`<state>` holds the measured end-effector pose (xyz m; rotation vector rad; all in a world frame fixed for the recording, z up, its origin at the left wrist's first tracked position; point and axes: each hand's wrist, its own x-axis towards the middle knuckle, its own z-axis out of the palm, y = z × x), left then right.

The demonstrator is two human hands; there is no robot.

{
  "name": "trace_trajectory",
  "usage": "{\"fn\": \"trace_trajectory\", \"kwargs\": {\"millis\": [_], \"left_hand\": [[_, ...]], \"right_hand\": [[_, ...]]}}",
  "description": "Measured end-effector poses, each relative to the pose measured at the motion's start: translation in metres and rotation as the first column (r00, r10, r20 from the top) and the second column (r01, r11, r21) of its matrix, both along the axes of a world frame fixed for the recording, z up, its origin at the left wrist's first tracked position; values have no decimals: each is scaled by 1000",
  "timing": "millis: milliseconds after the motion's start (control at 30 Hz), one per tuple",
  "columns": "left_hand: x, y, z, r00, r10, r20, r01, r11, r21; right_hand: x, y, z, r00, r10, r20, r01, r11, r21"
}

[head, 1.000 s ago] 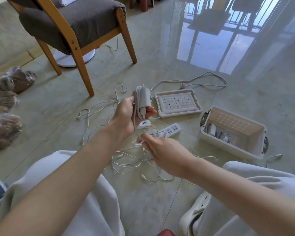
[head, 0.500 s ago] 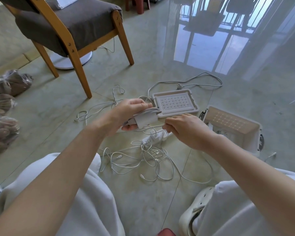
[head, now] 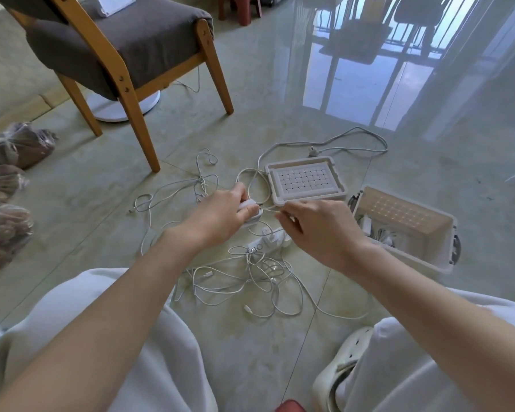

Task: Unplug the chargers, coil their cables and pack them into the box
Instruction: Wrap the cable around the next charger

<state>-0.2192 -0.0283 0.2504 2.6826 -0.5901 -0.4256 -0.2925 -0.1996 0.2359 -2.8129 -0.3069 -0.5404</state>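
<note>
My left hand [head: 220,214] grips a white charger brick [head: 252,211] with its cable wound round it, low over the floor. My right hand [head: 318,230] pinches that charger's thin white cable [head: 269,208] just right of the brick. Below both hands lies a white power strip [head: 265,243] with a charger plugged in, partly hidden by my right hand. A tangle of white cables [head: 262,281] spreads on the floor in front of my knees. The white plastic box [head: 428,260] stands open at the right with coiled chargers inside. Its lid [head: 305,181] lies flat beyond my hands.
A wooden chair [head: 125,69] with a grey cushion stands at the back left, a white round base [head: 122,110] behind its legs. Tied plastic bags [head: 6,203] line the left edge. A thicker grey cable with a plug [head: 339,144] loops beyond the lid. My white shoe [head: 336,373] is bottom right.
My left hand lowered the charger brick from upright in the air to near the floor. My right hand rose from the cable tangle and now pinches the cable beside the brick.
</note>
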Motion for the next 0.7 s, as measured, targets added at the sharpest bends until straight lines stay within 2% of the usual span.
{"fn": "trace_trajectory", "kwargs": {"millis": [100, 167, 233, 267, 333, 433, 500, 567, 633, 700], "left_hand": [[1, -5, -11, 998, 54, 43, -54, 998, -9], [2, -9, -16, 989, 143, 19, -139, 978, -154], [1, -15, -13, 958, 260, -121, -287, 867, -407], [1, -18, -11, 930, 291, -222, -365, 778, -510], [1, -22, -7, 854, 277, -441, -514, 589, -624], [-1, -27, -4, 708, 175, -684, -694, 352, -628], [0, -28, -1, 608, 73, -790, -784, 206, -585], [1, -29, 4, 512, -50, -857, -851, 102, -515], [1, -28, 9, 454, -150, -878, -879, 84, -469], [-3, -29, 16, 453, -198, -869, -862, 151, -484]], "right_hand": [[-12, 19, -3, 998, 38, -45, -36, 999, 32], [-19, 29, -4, 984, 116, -134, -103, 989, 105], [-26, 37, -8, 922, 233, -309, -149, 951, 271], [-30, 41, -10, 901, 267, -343, -153, 933, 325], [-35, 47, -11, 890, 277, -363, -151, 929, 338], [-33, 46, -15, 888, 252, -384, -120, 935, 334], [-29, 42, -18, 888, 243, -390, -124, 944, 306], [-25, 37, -21, 882, 227, -414, -111, 952, 286], [-20, 31, -25, 871, 224, -437, -100, 952, 289], [-14, 24, -28, 860, 243, -450, -122, 952, 281]]}}
